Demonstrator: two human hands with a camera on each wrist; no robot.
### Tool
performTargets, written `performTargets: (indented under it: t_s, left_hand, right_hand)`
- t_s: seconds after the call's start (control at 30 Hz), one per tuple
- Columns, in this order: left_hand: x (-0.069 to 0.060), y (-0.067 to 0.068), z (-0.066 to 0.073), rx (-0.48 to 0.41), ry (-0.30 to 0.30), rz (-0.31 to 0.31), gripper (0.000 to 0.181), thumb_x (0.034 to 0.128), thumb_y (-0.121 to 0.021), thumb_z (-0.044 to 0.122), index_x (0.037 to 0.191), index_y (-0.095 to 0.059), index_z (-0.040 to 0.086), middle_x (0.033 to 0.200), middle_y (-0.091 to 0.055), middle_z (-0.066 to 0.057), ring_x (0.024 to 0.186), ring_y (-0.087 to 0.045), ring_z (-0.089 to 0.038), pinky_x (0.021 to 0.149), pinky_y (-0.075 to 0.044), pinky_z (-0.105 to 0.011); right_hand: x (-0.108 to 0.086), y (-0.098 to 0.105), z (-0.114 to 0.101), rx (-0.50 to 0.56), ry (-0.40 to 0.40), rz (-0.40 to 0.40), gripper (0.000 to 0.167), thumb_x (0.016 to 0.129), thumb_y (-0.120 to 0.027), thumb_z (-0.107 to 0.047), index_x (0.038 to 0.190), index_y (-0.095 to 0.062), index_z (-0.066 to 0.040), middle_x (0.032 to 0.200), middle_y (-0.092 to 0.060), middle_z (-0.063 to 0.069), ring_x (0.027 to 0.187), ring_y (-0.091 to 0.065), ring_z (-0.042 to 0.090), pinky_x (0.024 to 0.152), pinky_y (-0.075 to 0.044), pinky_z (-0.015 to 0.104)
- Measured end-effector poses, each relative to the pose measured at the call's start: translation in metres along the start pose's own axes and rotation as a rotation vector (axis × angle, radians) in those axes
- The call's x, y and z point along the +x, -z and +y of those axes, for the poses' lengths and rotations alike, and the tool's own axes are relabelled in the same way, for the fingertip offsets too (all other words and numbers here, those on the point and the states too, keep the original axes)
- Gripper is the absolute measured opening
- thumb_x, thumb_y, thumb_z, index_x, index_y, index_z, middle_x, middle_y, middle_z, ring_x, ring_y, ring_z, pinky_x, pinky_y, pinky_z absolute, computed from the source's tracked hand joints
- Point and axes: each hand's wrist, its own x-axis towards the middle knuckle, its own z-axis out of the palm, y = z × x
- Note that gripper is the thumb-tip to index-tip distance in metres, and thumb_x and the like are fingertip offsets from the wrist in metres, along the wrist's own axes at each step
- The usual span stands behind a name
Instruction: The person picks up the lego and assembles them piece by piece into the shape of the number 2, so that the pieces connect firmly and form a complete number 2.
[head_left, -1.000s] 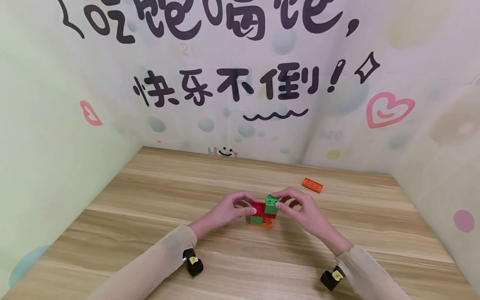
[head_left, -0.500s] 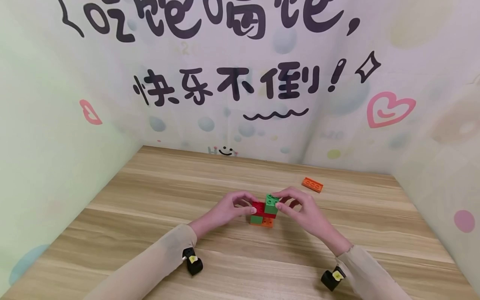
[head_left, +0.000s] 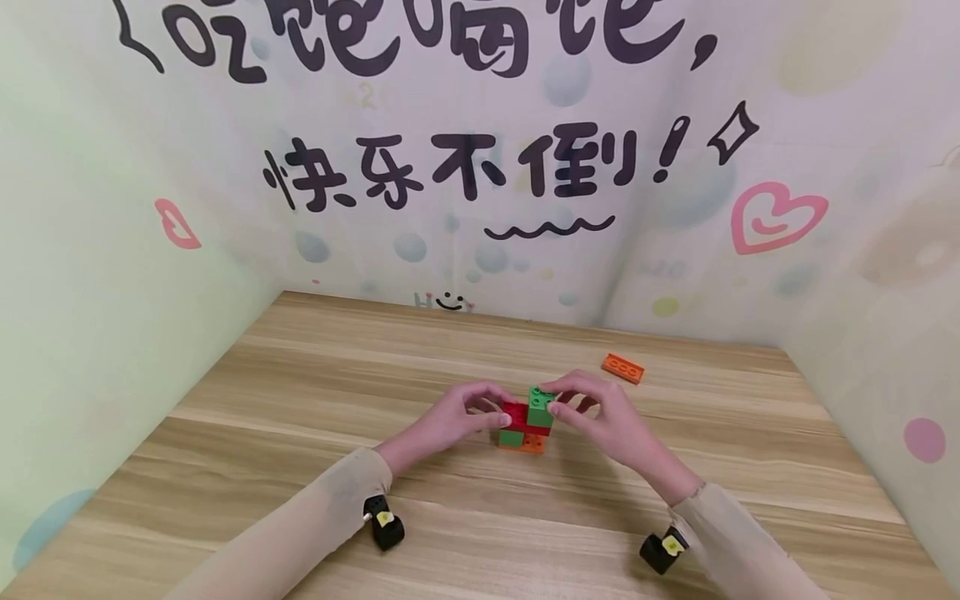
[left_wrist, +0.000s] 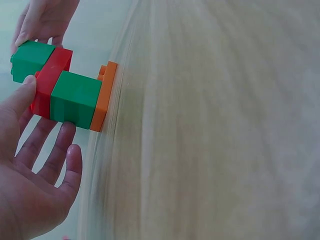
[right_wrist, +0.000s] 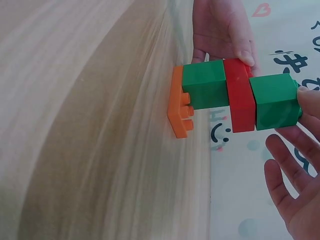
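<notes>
Four-layer stack of toy building bricks stands on the wooden table. At its bottom lies an orange plate [right_wrist: 176,107], with a lower green brick [left_wrist: 75,97] on one end. Across that sits a red brick [right_wrist: 240,97], jutting out sideways. The upper green brick [head_left: 542,407] rests on the red brick's right end. My left hand [head_left: 455,421] pinches the red brick's left end between thumb and fingers. With thumb and fingertips, my right hand [head_left: 603,417] grips the upper green brick. Its fingers on the far side are partly hidden in the head view.
Another orange plate [head_left: 622,368] lies behind the right hand on the wooden table [head_left: 337,358]. A printed cloth wall [head_left: 450,267] rises along the table's back edge. Black wrist cameras are strapped at both sleeves.
</notes>
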Motion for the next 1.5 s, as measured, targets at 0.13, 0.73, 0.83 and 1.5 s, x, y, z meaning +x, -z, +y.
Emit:
performTargets:
  t_s: [0.13, 0.73, 0.83, 1.5]
  left_hand:
    - [0.000, -0.001, 0.001, 0.005, -0.003, -0.002, 0.029, 0.0918, -0.071, 0.026, 0.119, -0.068, 0.017, 0.121, -0.068, -0.009, 0.102, -0.064, -0.019, 0.081, -0.057, -0.043]
    - [-0.001, 0.002, 0.002, 0.008, 0.023, -0.001, 0.026, 0.0909, -0.072, 0.025, 0.116, -0.070, 0.017, 0.120, -0.069, -0.008, 0.100, -0.064, -0.019, 0.080, -0.056, -0.043]
    - [-0.001, 0.002, 0.002, 0.010, 0.024, 0.005, 0.026, 0.0908, -0.072, 0.026, 0.115, -0.070, 0.017, 0.121, -0.069, -0.008, 0.101, -0.065, -0.019, 0.078, -0.056, -0.041]
    - [0.001, 0.003, 0.005, 0.032, 0.002, -0.022, 0.025, 0.0920, -0.071, 0.024, 0.116, -0.071, 0.016, 0.122, -0.069, -0.007, 0.103, -0.065, -0.019, 0.087, -0.054, -0.032]
  right_hand:
    - [-0.004, -0.001, 0.001, 0.016, -0.022, 0.009, 0.027, 0.093, -0.069, -0.024, 0.120, -0.070, -0.024, 0.109, -0.070, -0.005, 0.087, -0.061, 0.010, 0.072, -0.055, 0.025]
    - [0.002, 0.001, -0.007, -0.033, 0.007, -0.019, 0.026, 0.092, -0.071, -0.020, 0.118, -0.071, -0.020, 0.108, -0.071, -0.005, 0.089, -0.062, 0.008, 0.070, -0.055, 0.025]
    - [0.003, 0.002, -0.009, -0.043, 0.017, -0.022, 0.026, 0.091, -0.071, -0.019, 0.117, -0.072, -0.019, 0.108, -0.071, -0.004, 0.089, -0.061, 0.008, 0.070, -0.054, 0.025]
    - [0.005, 0.004, -0.003, -0.056, 0.027, -0.020, 0.025, 0.091, -0.071, -0.018, 0.117, -0.072, -0.019, 0.106, -0.072, -0.003, 0.090, -0.062, 0.008, 0.070, -0.054, 0.024]
